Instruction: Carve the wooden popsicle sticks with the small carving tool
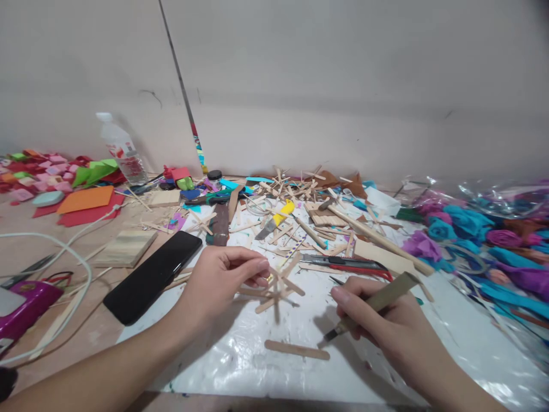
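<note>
My left hand (223, 280) pinches a small frame of glued wooden craft sticks (277, 286) and holds it just above the white work sheet (274, 355). My right hand (380, 320) grips a craft knife (373, 306) with a tan handle, its blade tip pointing down and left towards the sheet. A single loose craft stick (297, 349) lies flat on the sheet between my two hands, close to the blade tip.
A black phone (152, 276) lies left of my left hand, beside a wooden block (126, 247). Loose sticks, a red-handled cutter (343, 263) and paper scraps crowd the back. Blue and purple paper flowers (472, 234) lie right, a water bottle (120, 149) and white cable (64, 252) left.
</note>
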Demonstrator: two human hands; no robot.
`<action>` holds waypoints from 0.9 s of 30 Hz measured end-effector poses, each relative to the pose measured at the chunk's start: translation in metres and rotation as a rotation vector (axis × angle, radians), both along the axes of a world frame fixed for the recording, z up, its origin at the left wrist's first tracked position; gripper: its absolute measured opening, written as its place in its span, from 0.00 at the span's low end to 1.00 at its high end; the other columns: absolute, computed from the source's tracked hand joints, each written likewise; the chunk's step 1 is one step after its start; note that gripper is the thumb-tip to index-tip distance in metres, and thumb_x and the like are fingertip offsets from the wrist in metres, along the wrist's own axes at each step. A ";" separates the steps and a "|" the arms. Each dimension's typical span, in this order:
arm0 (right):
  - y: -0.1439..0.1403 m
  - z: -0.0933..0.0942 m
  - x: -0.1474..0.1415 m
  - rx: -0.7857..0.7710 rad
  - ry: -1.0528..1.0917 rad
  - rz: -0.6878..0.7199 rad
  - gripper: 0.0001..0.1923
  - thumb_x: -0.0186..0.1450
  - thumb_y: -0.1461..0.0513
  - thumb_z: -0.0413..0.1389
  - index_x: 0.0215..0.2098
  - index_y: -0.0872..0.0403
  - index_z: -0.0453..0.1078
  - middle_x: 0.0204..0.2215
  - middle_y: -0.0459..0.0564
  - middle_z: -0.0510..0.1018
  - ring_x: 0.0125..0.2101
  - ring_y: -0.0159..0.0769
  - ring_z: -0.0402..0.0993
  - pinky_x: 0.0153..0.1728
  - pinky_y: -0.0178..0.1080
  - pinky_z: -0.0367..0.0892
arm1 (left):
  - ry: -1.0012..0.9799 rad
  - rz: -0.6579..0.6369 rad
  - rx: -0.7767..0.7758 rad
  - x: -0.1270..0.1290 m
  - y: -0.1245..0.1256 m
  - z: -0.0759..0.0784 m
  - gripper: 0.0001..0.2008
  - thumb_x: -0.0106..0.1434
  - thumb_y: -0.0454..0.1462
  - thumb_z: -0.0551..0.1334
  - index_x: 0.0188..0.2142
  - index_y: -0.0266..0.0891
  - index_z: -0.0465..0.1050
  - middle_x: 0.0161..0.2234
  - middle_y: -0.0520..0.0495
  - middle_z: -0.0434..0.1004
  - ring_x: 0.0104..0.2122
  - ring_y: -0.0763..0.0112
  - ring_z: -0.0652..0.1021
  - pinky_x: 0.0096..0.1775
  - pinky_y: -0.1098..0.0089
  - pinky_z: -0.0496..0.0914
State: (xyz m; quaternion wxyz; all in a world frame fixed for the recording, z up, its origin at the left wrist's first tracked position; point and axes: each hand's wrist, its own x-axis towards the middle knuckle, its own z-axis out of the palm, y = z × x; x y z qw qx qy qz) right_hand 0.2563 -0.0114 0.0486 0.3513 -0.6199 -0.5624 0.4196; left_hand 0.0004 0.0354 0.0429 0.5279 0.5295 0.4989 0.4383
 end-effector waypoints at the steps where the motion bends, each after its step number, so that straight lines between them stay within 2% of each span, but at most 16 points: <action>1: 0.000 0.000 0.000 0.006 0.000 -0.002 0.32 0.65 0.34 0.64 0.23 0.51 0.71 0.18 0.44 0.69 0.19 0.32 0.61 0.19 0.34 0.55 | 0.009 -0.001 0.010 0.000 0.000 0.000 0.13 0.63 0.46 0.75 0.33 0.38 0.88 0.30 0.42 0.87 0.34 0.57 0.86 0.39 0.62 0.83; 9: -0.001 0.000 -0.001 0.006 -0.016 -0.001 0.33 0.65 0.35 0.64 0.23 0.53 0.72 0.18 0.43 0.69 0.20 0.30 0.61 0.20 0.34 0.56 | 0.073 0.078 0.065 -0.001 0.000 0.001 0.08 0.60 0.41 0.77 0.36 0.39 0.88 0.35 0.43 0.89 0.38 0.56 0.87 0.44 0.61 0.82; 15: -0.001 0.000 -0.001 0.003 -0.033 -0.004 0.32 0.64 0.34 0.65 0.24 0.52 0.74 0.18 0.44 0.70 0.19 0.31 0.62 0.20 0.34 0.57 | 0.148 0.042 0.108 -0.006 0.005 -0.007 0.12 0.67 0.44 0.73 0.40 0.37 0.87 0.35 0.41 0.88 0.36 0.55 0.87 0.41 0.59 0.82; 17: 0.000 -0.001 0.000 0.022 -0.029 0.008 0.32 0.65 0.35 0.65 0.24 0.52 0.75 0.18 0.44 0.71 0.19 0.31 0.63 0.19 0.34 0.57 | 0.175 0.039 0.127 -0.009 0.008 -0.011 0.10 0.65 0.42 0.74 0.42 0.38 0.87 0.43 0.40 0.89 0.42 0.55 0.87 0.46 0.58 0.81; 20: 0.002 -0.004 0.004 0.067 -0.029 0.027 0.31 0.65 0.35 0.65 0.24 0.52 0.78 0.18 0.45 0.73 0.19 0.31 0.64 0.19 0.33 0.57 | 0.219 0.055 0.173 -0.012 0.010 -0.013 0.10 0.64 0.38 0.75 0.45 0.42 0.87 0.56 0.42 0.85 0.55 0.54 0.82 0.57 0.57 0.75; 21: 0.004 -0.005 0.005 0.080 -0.031 0.049 0.31 0.65 0.36 0.65 0.23 0.52 0.79 0.17 0.45 0.73 0.18 0.31 0.65 0.19 0.33 0.58 | 0.243 0.064 0.212 -0.013 0.009 -0.012 0.09 0.65 0.38 0.74 0.45 0.43 0.87 0.56 0.43 0.84 0.57 0.55 0.81 0.59 0.57 0.73; 23: 0.006 -0.007 0.008 0.099 -0.037 0.093 0.31 0.64 0.36 0.67 0.22 0.52 0.80 0.15 0.46 0.73 0.18 0.31 0.65 0.19 0.33 0.59 | 0.306 0.059 0.345 -0.013 0.004 -0.008 0.06 0.66 0.37 0.73 0.43 0.43 0.87 0.51 0.46 0.85 0.52 0.60 0.81 0.56 0.61 0.73; 25: 0.009 -0.007 0.009 0.097 -0.048 0.123 0.30 0.63 0.36 0.68 0.21 0.51 0.80 0.15 0.45 0.72 0.16 0.31 0.64 0.17 0.33 0.58 | 0.385 -0.068 0.510 -0.012 -0.005 -0.006 0.03 0.70 0.35 0.70 0.40 0.42 0.85 0.42 0.49 0.85 0.42 0.67 0.82 0.47 0.66 0.73; 27: 0.011 -0.007 0.009 0.100 -0.061 0.127 0.29 0.63 0.37 0.68 0.22 0.51 0.80 0.14 0.45 0.71 0.15 0.30 0.63 0.15 0.33 0.57 | 0.491 -0.332 0.648 -0.010 -0.014 -0.007 0.07 0.74 0.34 0.67 0.38 0.40 0.84 0.35 0.51 0.83 0.35 0.70 0.80 0.41 0.66 0.70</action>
